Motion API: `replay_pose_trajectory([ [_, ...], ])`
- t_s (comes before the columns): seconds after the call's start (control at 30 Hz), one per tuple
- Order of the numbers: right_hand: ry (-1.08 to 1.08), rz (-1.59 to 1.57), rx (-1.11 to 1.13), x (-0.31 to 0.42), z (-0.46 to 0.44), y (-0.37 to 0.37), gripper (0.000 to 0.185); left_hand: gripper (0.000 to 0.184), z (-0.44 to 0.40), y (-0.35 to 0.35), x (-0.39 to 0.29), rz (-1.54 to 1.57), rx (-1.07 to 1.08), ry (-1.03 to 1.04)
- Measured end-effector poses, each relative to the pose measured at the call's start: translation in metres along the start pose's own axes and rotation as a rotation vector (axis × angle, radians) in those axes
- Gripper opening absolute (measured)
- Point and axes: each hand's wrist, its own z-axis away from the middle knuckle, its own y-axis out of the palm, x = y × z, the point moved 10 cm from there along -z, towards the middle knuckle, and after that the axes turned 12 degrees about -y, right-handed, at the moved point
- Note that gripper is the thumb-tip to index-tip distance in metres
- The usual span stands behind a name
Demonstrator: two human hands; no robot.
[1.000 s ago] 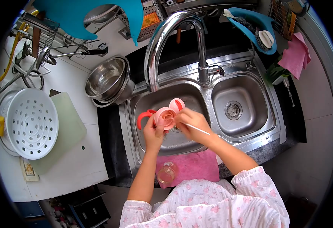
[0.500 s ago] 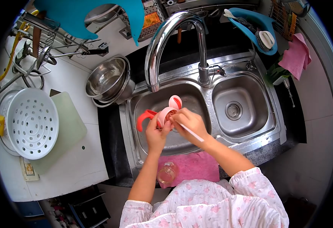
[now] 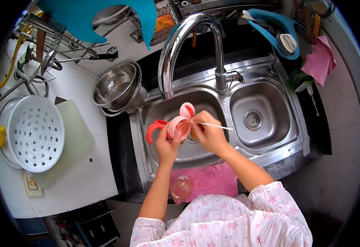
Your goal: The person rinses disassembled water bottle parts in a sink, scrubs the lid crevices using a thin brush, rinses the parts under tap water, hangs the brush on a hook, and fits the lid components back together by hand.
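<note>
- Since the earlier frame, the white stick [image 3: 215, 125] has swung from a downward slant to nearly level, the right hand [image 3: 209, 131] has shifted slightly, and the mouth of the pink lid [image 3: 177, 123] has turned more into view.
- The fingers of the right hand pinch the stick near its inner end, right at the lid's mouth; its other end sticks out past the hand, toward the right basin [image 3: 270, 94].
- The fingers of the left hand [image 3: 167, 145] are closed around the lid's lower side, with the thumb against its wall.
- The lid is held above the left basin [image 3: 206, 158]; a red handle [image 3: 153, 129] curves out on its left, and a small round cap [image 3: 186, 110] stands up on its far side.
- Just beside the lid, the drain [image 3: 193, 135] is partly visible, with something orange-yellow at it.
- The steel faucet [image 3: 167, 66] arches over the left basin, its spout beyond the lid.
- On the near edge of the sink lies a pink cloth [image 3: 219, 181], with a clear container [image 3: 181, 187] on it.
- Further left, nested steel bowls [image 3: 114, 84], a pale green board [image 3: 78, 123] and a white strainer [image 3: 36, 133] are on the table [image 3: 87, 181].
</note>
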Motion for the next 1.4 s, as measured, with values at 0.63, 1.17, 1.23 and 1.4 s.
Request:
replay_pose_trajectory([
  [0.63, 0.086, 0.036, 0.026, 0.001, 0.003, 0.004, 0.010, 0.044, 0.001, -0.005, 0.013, -0.017, -0.001, -0.016],
  [1.17, -0.173, 0.120, 0.115, 0.026, -0.001, 0.005, 0.014, 0.043, 0.000, -0.017, 0.012, -0.005, -0.065, 0.012],
  [1.23, -0.175, 0.150, 0.156, 0.029, 0.005, 0.009, 0.014, 0.042, 0.000, -0.020, 0.012, -0.015, -0.082, 0.034],
  [1.4, -0.112, 0.207, 0.126, 0.033, 0.012, 0.005, 0.013, 0.038, 0.003, -0.020, 0.018, 0.005, -0.102, -0.015],
])
